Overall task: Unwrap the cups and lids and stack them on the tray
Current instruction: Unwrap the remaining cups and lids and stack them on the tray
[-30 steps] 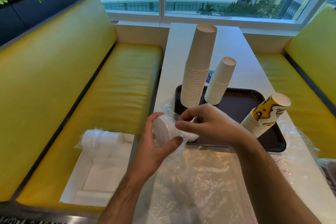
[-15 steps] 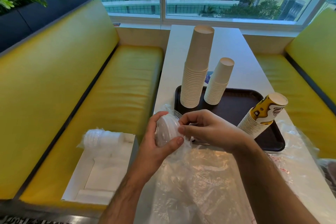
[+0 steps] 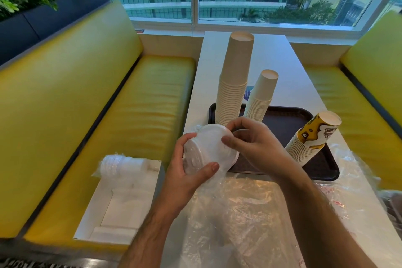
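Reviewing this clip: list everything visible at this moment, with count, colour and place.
tall cup stack: one, off-white, upside down on the tray's far left
short cup stack: one, off-white, upside down beside the tall one
printed cup stack: one, yellow-and-white top cup, leaning on the tray's right side
tray: one, dark brown, on the table
table: one, white, between the benches
lid stack: one, white, in clear wrap, held above the tray's near edge
wrapped lid bundle: one, white, on the white box
white box: one, on the left bench
loose plastic wrap: clear, on the near table
benches: two, yellow
left hand: grips the lid stack
right hand: pinches its wrap
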Demonstrator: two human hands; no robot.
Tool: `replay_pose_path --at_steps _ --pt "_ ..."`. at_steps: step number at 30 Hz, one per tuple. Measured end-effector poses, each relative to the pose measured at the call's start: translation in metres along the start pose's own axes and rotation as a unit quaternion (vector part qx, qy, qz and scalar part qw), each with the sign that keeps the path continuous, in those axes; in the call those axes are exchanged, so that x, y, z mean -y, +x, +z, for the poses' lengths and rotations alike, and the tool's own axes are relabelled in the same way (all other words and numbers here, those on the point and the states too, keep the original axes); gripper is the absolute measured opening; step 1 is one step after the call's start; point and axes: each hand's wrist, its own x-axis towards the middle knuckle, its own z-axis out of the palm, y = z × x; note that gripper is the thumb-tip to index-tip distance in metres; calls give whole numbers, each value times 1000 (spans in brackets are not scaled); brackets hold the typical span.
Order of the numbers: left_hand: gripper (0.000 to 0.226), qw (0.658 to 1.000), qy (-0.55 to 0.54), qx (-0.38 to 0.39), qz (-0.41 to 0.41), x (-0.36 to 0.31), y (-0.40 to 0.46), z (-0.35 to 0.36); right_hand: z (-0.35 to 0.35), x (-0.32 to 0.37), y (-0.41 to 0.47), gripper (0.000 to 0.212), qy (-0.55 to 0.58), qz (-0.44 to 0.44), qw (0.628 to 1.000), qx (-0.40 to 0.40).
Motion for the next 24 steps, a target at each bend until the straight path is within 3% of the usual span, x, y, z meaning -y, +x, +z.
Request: replay_pose_path --at_steps 5,11,17,21,24 --pt "83 1000 19 -8 -5 1 0 0 -1 -10 2 35 -11 -22 997 -77" --pt "87 1000 7 14 -4 -1 -1 1 2 -14 3 40 -66 0 998 -13" --pt "81 999 5 41 9 -6 2 2 3 -21 8 47 -76 39 996 -2" --pt "87 999 4 38 3 -4 8 -1 -4 -22 11 73 -143 44 985 87" --pt "91 999 8 42 14 -4 11 -4 -4 -22 13 81 -182 38 977 106"
